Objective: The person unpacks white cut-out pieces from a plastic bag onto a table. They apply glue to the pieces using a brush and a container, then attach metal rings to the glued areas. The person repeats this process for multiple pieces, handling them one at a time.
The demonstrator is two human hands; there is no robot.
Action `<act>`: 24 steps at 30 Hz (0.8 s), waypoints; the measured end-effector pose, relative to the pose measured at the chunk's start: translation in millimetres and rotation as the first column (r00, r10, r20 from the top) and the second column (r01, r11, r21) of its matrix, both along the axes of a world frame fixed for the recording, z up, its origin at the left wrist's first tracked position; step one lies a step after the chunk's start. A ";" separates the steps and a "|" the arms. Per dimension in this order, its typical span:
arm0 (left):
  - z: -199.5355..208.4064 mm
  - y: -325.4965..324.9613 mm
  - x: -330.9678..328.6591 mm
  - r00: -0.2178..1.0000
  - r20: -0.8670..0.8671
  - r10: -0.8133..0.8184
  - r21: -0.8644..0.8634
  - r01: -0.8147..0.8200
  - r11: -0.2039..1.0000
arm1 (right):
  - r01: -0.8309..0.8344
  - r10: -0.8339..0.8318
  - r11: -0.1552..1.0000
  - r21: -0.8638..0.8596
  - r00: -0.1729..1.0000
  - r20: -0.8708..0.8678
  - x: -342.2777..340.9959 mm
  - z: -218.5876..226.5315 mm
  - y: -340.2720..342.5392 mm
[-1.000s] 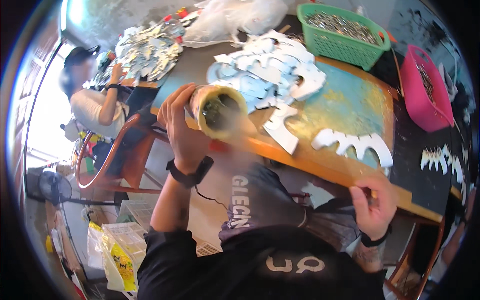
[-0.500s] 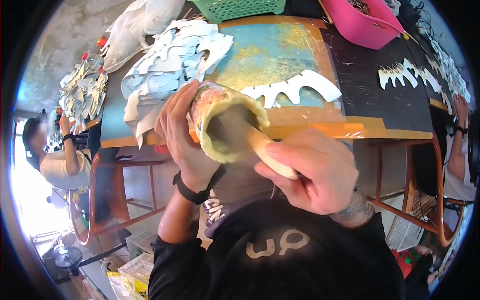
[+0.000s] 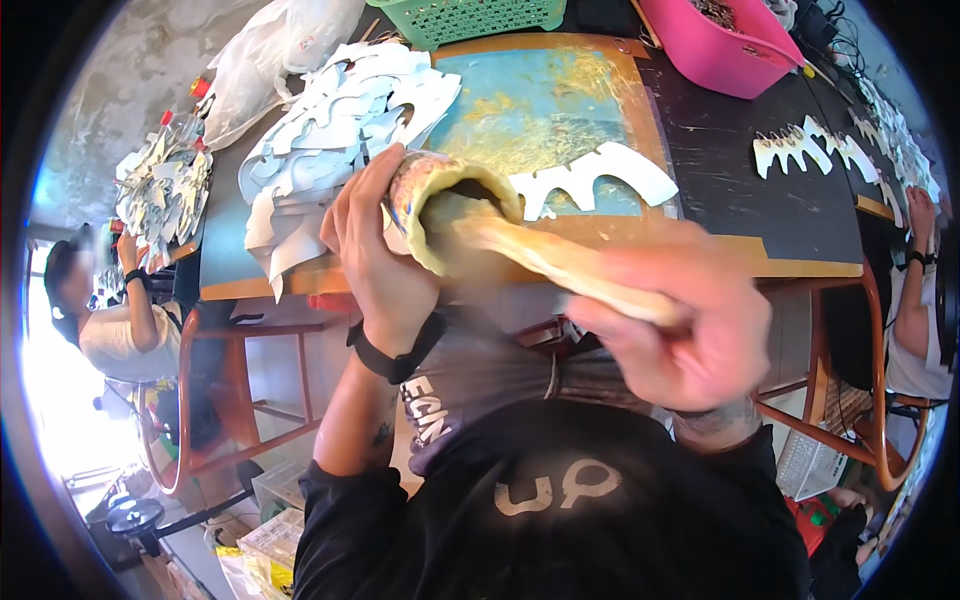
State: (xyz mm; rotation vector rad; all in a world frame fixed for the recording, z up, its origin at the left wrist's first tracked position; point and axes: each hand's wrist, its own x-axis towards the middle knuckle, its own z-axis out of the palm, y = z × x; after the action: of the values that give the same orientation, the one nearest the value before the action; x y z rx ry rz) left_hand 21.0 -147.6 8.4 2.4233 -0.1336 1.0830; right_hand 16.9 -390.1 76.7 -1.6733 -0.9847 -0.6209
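My left hand (image 3: 380, 250) wraps round a can (image 3: 402, 205) with a colourful printed side and a thick, pale yellow crust along its rim. The can is tilted, its mouth toward me. In my right hand (image 3: 690, 320), blurred by motion, is the wooden handle of what looks like a brush (image 3: 570, 270). Its broad end lies blurred inside the can's mouth. Just beyond the can, a white scalloped cut-out piece (image 3: 610, 175) lies on the blue and yellow stained board (image 3: 530, 100). Left of it spreads a heap of similar white pieces (image 3: 330, 130).
A green basket (image 3: 470, 20) and a pink tub (image 3: 715, 45) stand at the table's far side. Jagged pale pieces (image 3: 795, 152) lie on the dark tabletop at right. Tape runs along the near edge (image 3: 790, 270). Other people sit at far left (image 3: 120, 330) and far right (image 3: 915, 310).
My right hand has moved right and drawn the brush partway out of the can. The can has tipped a little and shifted slightly up in my left hand.
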 end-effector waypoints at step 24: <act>7.6 34.7 -10.6 0.998 -0.059 -0.029 0.005 0.029 1.000 | 0.149 0.190 0.753 -0.641 0.884 0.428 12.2 61.9 -11.8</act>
State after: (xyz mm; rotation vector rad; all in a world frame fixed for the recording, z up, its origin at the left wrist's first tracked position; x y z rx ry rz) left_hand 10.4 -112.9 16.0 2.4483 -0.1521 0.9993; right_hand 29.0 -401.9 138.7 -2.1749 -1.7339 -0.7328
